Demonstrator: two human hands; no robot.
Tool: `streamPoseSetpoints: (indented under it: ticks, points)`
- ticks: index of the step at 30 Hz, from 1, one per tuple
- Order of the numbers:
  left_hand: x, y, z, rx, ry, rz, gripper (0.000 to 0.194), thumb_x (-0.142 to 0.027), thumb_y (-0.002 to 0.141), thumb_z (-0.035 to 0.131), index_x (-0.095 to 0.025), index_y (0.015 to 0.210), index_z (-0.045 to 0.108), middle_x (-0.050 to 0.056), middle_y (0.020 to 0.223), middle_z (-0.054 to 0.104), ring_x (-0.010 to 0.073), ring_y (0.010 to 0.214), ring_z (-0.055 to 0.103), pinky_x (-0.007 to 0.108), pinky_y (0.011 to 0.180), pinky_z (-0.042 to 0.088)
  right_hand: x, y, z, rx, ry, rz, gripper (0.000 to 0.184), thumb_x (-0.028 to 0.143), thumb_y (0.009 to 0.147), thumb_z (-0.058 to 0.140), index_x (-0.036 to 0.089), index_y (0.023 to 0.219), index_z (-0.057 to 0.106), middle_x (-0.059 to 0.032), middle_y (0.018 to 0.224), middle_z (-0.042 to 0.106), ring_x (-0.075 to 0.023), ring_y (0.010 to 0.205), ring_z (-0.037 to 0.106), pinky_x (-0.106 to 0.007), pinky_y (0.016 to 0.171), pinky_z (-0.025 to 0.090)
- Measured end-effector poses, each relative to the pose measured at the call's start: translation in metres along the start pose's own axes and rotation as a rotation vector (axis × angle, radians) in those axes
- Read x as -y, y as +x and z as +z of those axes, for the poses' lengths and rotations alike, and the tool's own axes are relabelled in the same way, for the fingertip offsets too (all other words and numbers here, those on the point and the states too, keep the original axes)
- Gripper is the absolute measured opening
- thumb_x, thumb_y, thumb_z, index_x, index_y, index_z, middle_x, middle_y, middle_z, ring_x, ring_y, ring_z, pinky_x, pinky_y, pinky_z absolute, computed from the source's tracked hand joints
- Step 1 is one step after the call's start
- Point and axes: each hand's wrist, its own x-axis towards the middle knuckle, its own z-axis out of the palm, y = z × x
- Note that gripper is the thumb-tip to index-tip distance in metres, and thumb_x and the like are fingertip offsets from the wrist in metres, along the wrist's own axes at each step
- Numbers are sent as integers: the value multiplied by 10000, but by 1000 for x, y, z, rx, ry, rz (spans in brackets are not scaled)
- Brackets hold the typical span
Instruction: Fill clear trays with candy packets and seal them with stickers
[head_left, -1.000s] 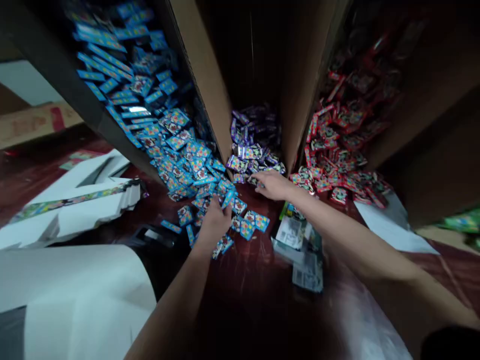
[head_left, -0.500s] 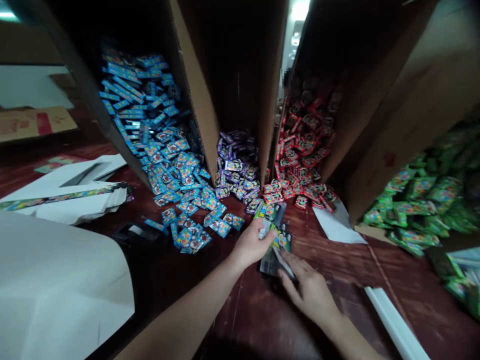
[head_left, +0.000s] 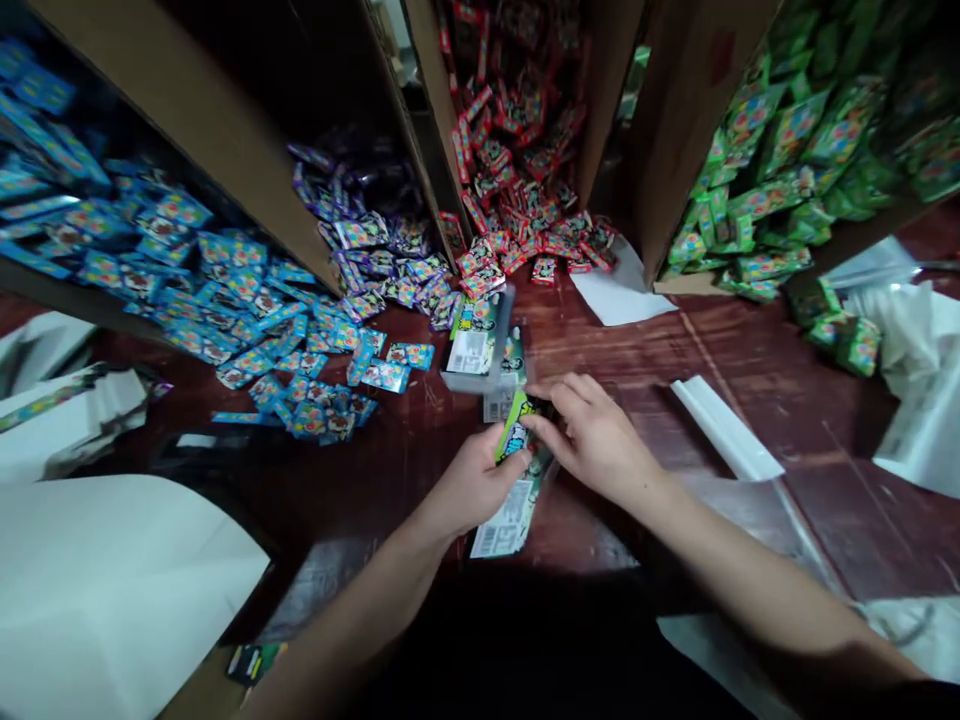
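My left hand [head_left: 471, 485] is closed on the near-left side of a printed packet [head_left: 508, 520] with a bright green end and a pale, barcoded lower panel. My right hand [head_left: 600, 440] pinches the same packet at its upper right, thumb and fingers pressed together; part of the packet is hidden under both hands. Just beyond them, a similar printed packet [head_left: 471, 345] lies on the dark red table [head_left: 630, 350], overlapping another one beside it. Whether these are flat boxes or sleeves I cannot tell.
Cardboard boxes spill small blue packets [head_left: 247, 300], purple packets [head_left: 382, 250], red packets [head_left: 517, 150] and green packets [head_left: 780, 190] toward me. A white folded strip [head_left: 727, 428] lies at right. White sheets [head_left: 112, 590] fill the near left; crumpled plastic [head_left: 919, 350] sits far right.
The view has swung right and down. Both hands now grip one packet nearer to me, turned so its pale panel shows, while similar packets lie on the table beyond them.
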Motion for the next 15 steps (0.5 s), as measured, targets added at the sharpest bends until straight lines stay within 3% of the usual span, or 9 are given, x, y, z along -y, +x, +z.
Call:
streamPoseSetpoints:
  ticks: [5, 10, 13, 15]
  points:
    - [7, -11, 0, -28, -39, -42, 192, -252, 906, 581, -150, 1059, 637, 9, 899, 639, 146, 781, 530, 252, 729, 433, 9, -5, 10, -3, 8, 36, 284, 309, 1001, 555, 170, 1237, 632, -114, 1099, 654, -255, 1056, 622, -417, 950, 547]
    - [13, -19, -6, -66, -5, -21, 255, -274, 926, 538, -160, 1122, 656, 30, 941, 683, 167, 820, 574, 261, 764, 449, 9, 0, 16, 45, 106, 156, 182, 381, 955, 613, 208, 916, 652, -59, 882, 682, -232, 841, 672, -364, 797, 563]
    - [19, -24, -13, -49, 93, -40, 236, -334, 915, 560, -165, 1009, 694, 32, 871, 693, 178, 786, 586, 258, 723, 454, 9, 1, 9, 328, 294, 217, 217, 427, 950, 598, 233, 946, 696, -31, 875, 742, -211, 800, 712, -308, 753, 571]
    - [25, -19, -18, 48, 58, -44, 257, -428, 873, 632, -196, 951, 711, 14, 809, 691, 181, 762, 596, 251, 688, 465, 2, 0, 0, 522, 361, 201, 249, 474, 922, 620, 276, 999, 751, -17, 906, 777, -222, 852, 744, -287, 765, 583]
